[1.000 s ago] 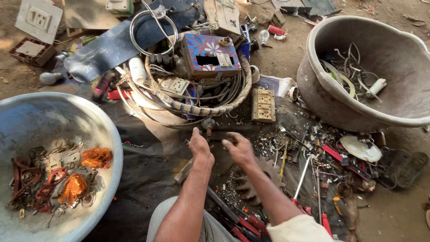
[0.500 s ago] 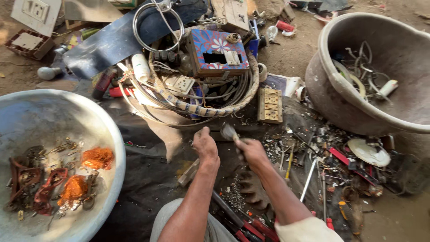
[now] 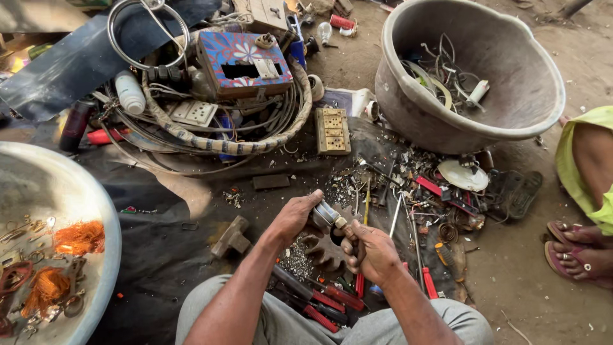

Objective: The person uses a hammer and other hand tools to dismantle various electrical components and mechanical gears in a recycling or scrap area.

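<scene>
On the ground in front of the person's knees, both hands hold one small metal part (image 3: 327, 216). The left hand (image 3: 295, 217) is curled tight around its near end. The right hand (image 3: 373, 252) is also closed, and it grips a dark tool handle (image 3: 359, 254) pressed against the part. To do this well, I think the left hand should keep the part very still while the right hand works the tool slowly, so it does not slip.

Just below the hands lie red-handled tools (image 3: 325, 305) and a gear-shaped piece (image 3: 322, 252). A small hammer (image 3: 231, 236) rests to the left, near the big silver bowl (image 3: 96, 211). The grey tub (image 3: 447, 121) sits well apart, up right. There is some bare dark cloth (image 3: 147, 255) on the left for elbows.
</scene>
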